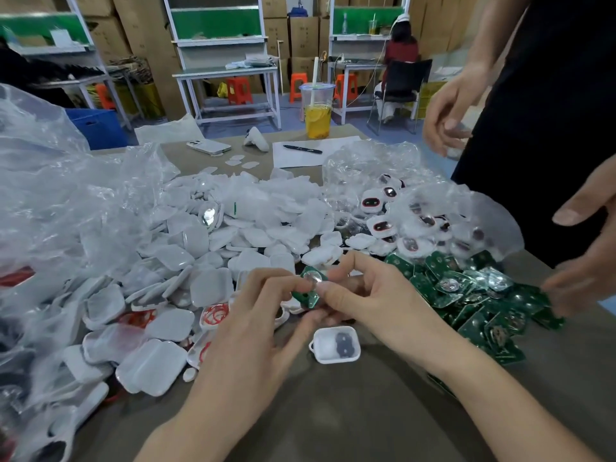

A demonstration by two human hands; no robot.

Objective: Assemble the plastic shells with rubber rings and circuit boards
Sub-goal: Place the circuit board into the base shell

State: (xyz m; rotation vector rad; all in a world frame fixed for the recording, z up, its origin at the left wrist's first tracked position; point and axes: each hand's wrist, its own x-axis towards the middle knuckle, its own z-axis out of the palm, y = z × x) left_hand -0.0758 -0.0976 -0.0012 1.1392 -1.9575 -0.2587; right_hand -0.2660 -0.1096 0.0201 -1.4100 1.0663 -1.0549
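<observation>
Circuit board (308,290) is being pinched by left hand (253,315) and right hand (373,305); open shell (335,345) lying just beneath them, shell pile (200,248) crowding left, board pile (473,295) right, counter (333,415) showing between the wrists.

The circuit board (308,288) I hold is green with a silvery disc. The open shell (336,345) at lower centre is white, dark grey inside. The heap of shells (180,258) at left is white, the rubber rings (216,315) red.

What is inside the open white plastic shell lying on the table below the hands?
The open white plastic shell holds one dark flat piece on its right half; its left half looks bare white. Whatever lies under that piece is covered.
</observation>
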